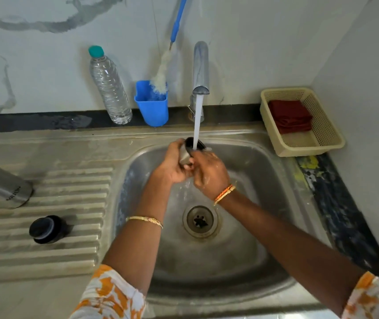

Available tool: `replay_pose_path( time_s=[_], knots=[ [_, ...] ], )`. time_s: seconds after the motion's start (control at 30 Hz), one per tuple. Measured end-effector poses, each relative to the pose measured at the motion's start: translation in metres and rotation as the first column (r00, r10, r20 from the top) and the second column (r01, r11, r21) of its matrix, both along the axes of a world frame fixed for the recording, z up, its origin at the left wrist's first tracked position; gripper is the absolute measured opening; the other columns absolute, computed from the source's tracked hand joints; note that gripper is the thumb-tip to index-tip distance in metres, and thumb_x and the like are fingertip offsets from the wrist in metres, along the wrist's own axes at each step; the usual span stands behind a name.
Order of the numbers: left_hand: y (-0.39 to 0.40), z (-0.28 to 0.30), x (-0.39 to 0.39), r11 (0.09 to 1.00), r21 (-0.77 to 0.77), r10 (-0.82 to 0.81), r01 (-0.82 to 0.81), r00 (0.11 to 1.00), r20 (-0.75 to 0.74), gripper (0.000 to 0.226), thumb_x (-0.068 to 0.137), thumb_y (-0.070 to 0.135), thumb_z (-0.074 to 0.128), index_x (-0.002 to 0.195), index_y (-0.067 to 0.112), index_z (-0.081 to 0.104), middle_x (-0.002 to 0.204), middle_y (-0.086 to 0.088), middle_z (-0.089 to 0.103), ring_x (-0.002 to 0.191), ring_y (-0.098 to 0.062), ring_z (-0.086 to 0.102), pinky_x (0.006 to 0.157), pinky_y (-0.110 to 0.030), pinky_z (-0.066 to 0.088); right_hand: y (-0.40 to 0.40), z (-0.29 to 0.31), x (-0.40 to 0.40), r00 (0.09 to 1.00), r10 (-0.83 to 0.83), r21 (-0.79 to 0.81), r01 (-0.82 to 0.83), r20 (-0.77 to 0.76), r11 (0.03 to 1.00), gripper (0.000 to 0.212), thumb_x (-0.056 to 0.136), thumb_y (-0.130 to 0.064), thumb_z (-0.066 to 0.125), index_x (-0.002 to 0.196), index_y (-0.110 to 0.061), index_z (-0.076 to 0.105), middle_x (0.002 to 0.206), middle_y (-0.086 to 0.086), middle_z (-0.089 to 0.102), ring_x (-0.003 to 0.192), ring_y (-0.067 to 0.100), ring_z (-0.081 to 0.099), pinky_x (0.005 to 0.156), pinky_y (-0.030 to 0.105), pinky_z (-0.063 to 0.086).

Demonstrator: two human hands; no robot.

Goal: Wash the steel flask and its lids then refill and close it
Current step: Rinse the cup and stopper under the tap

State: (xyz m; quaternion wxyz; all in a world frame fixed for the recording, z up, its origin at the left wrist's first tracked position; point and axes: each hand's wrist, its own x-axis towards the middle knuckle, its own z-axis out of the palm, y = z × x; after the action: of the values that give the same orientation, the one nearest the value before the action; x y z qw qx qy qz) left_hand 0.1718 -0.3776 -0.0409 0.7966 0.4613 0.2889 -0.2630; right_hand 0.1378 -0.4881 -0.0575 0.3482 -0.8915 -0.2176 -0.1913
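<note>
Both hands hold the steel cup lid (185, 155) under the tap's stream (197, 120) over the sink (264, 171): left hand (172, 164) curled round it, right hand (209, 171) gripping its rim; steel flask (0, 183) and black inner lid (46, 229) stand on the left drainboard (69, 256); plastic bottle (109, 86), blue holder (153, 107) with bottle brush (164, 70), basket (322, 137) along the back edge.
</note>
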Motion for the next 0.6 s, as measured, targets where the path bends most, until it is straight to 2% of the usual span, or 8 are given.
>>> replay_pose_path(
  time_s=[0.07,0.13,0.2,0.27,0.3,0.37,0.47,0.6],
  knots=[
    [-0.021,-0.009,-0.004,0.989,0.125,0.056,-0.076,0.985,0.161,0.031,0.099,0.029,0.045,0.078,0.013,0.061,0.066,-0.004,0.06,0.057,-0.013,0.056,0.049,-0.021,0.047,0.014,0.02,0.006,0.842,-0.213,0.286,0.389,-0.495,0.876,0.028,0.087,-0.011,0.043,0.096,0.001,0.067,0.087,0.021,0.069,0.081,0.034,0.065,0.066,0.027,0.041],
    [-0.031,-0.02,-0.004,0.956,0.229,0.128,-0.186,0.961,0.247,0.026,0.098,0.018,0.046,0.078,0.015,0.063,0.071,-0.004,0.061,0.067,-0.016,0.057,0.057,-0.025,0.048,0.021,0.029,0.012,0.588,-0.185,0.25,0.58,-0.787,0.776,0.025,0.094,-0.014,0.047,0.102,-0.002,0.068,0.101,0.019,0.068,0.096,0.032,0.063,0.068,0.025,0.04],
    [-0.025,-0.019,0.003,0.962,0.216,0.131,-0.17,0.974,0.184,0.032,0.097,0.022,0.044,0.072,0.013,0.062,0.065,-0.004,0.058,0.065,-0.018,0.056,0.06,-0.028,0.047,0.021,0.024,0.006,0.7,-0.18,0.252,0.467,-0.691,0.847,0.024,0.097,-0.017,0.045,0.107,-0.007,0.065,0.097,0.015,0.068,0.092,0.03,0.062,0.069,0.026,0.042],
    [-0.011,-0.015,0.009,0.981,0.175,0.073,-0.082,0.996,0.056,0.04,0.096,0.034,0.043,0.066,0.014,0.061,0.055,-0.002,0.054,0.053,-0.015,0.051,0.052,-0.025,0.042,0.012,0.021,-0.013,0.88,-0.037,0.219,0.158,-0.473,0.963,0.027,0.098,-0.024,0.04,0.107,-0.008,0.06,0.086,0.01,0.066,0.08,0.029,0.061,0.07,0.033,0.046],
    [-0.004,-0.012,0.009,0.988,0.155,0.026,-0.025,1.0,-0.006,0.044,0.095,0.038,0.042,0.063,0.014,0.06,0.051,0.0,0.053,0.046,-0.013,0.046,0.045,-0.022,0.037,0.002,0.014,-0.016,0.921,0.064,0.081,-0.035,-0.385,0.996,0.033,0.099,-0.03,0.035,0.107,-0.008,0.058,0.084,0.009,0.066,0.079,0.028,0.062,0.077,0.037,0.048],
    [0.005,-0.014,0.004,0.992,0.121,-0.017,0.024,0.999,-0.051,0.048,0.094,0.042,0.038,0.063,0.012,0.06,0.049,-0.001,0.052,0.039,-0.012,0.042,0.038,-0.02,0.031,-0.02,0.007,-0.011,0.955,0.169,-0.368,-0.252,-0.243,0.895,0.046,0.099,-0.041,0.022,0.111,-0.012,0.057,0.089,0.006,0.07,0.088,0.025,0.065,0.107,0.047,0.029],
    [0.002,-0.021,-0.005,1.0,0.021,-0.003,0.004,1.0,-0.019,0.052,0.093,0.045,0.039,0.07,0.01,0.07,0.068,-0.007,0.061,0.059,-0.019,0.057,0.059,-0.028,0.045,-0.018,0.015,-0.002,0.991,0.127,-0.63,-0.13,-0.051,0.765,0.055,0.098,-0.048,0.02,0.112,-0.013,0.061,0.095,0.005,0.071,0.098,0.022,0.066,0.113,0.057,0.002],
    [0.005,-0.009,0.002,0.994,0.011,-0.112,0.111,0.987,0.113,0.062,0.097,0.039,0.032,0.06,0.012,0.074,0.066,-0.006,0.067,0.062,-0.018,0.065,0.067,-0.029,0.051,0.007,0.02,-0.009,0.994,0.025,-0.35,-0.061,-0.108,0.935,0.054,0.097,-0.044,0.019,0.113,-0.013,0.06,0.099,0.002,0.068,0.106,0.021,0.061,0.115,0.054,-0.005]
  ],
)
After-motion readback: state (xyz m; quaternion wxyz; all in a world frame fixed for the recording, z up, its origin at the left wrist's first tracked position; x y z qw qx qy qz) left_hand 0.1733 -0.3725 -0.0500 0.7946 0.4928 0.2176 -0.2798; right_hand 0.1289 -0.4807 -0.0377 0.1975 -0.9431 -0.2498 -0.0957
